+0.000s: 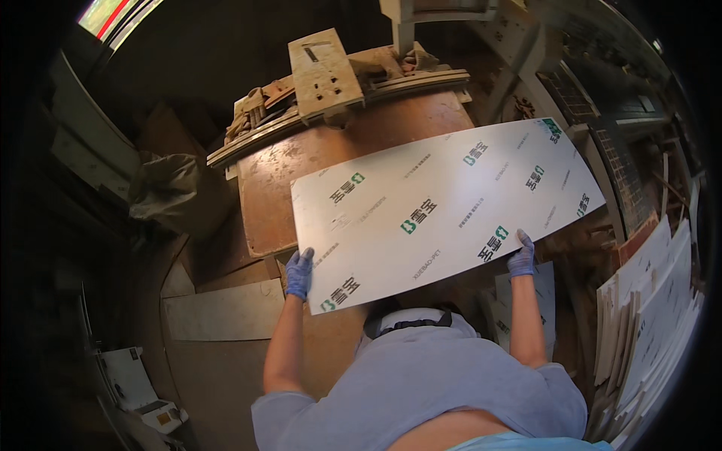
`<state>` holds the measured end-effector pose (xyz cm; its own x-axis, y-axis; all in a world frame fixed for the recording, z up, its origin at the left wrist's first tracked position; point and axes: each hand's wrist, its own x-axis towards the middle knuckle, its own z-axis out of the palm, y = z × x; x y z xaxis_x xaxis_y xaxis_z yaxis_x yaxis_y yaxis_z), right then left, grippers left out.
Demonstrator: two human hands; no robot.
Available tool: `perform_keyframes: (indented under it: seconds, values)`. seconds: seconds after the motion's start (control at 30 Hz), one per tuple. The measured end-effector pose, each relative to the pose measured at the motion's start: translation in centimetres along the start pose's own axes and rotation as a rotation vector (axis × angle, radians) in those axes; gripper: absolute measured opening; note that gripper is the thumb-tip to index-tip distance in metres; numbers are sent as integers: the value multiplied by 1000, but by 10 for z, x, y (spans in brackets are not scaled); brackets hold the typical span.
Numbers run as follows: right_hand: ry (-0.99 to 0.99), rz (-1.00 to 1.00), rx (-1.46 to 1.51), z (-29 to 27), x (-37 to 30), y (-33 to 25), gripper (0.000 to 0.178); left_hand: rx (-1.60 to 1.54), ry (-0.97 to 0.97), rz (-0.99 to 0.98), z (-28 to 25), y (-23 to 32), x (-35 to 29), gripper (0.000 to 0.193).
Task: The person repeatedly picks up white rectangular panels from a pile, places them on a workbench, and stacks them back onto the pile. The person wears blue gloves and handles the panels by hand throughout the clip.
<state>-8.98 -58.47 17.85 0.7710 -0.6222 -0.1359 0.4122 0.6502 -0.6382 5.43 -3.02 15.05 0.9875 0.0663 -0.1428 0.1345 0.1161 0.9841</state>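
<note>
A large white board point(444, 197) with green and black printed film spans the space before me, tilted with its right end farther off. My left hand point(298, 273), in a blue-purple glove, grips its left edge near the close corner, thumb on top. Along the near edge, toward the right, my right hand point(523, 254) in a matching glove holds the board, its thumb over the top face. The fingers beneath are hidden. Under the board's far left part lies a worn brown worktable point(274, 188).
A wooden fence rail point(406, 86) and a pale holed plate point(325, 74) sit at the table's far side. Stacked boards point(647, 308) lean at the right. A sack point(169, 192) stands at the left; a pale panel point(222, 312) lies below it.
</note>
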Motion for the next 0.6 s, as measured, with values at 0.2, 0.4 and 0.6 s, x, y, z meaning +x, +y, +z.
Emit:
perform_keyframes:
  seconds: [0.2,0.4,0.6]
  values:
    - [343,174,204,-14,10,-5,47,1228,-73,506,17,63,-95,107]
    - [299,93,15,-59,64,-17,44,1303,-159,684,11,30,-101,122]
    - [510,-76,-305,-27,72,27,36,1310,-142,567,4,52,-112,124]
